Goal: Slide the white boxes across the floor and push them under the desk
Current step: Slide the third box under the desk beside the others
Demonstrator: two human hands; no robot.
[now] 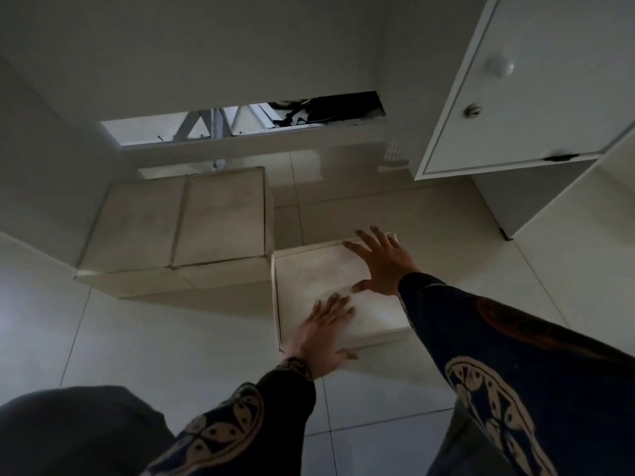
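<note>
A flat white box (316, 280) lies on the tiled floor at the mouth of the space under the desk. My left hand (321, 333) lies flat on its near edge, fingers spread, thumb over the front side. My right hand (381, 262) presses flat on its top near the far right corner, fingers apart. To the left and further in, two white boxes (137, 225) (223, 218) sit side by side, touching, under the desk. The near box's left far corner meets the right one's front corner.
The desk's white cabinet door (536, 91) with a round knob and a lock stands at the right. The desk's back panel (206, 63) has a gap at its foot showing cables and a metal frame. Glossy floor tiles (395, 207) lie open right of the boxes. My knee (75, 431) is at the lower left.
</note>
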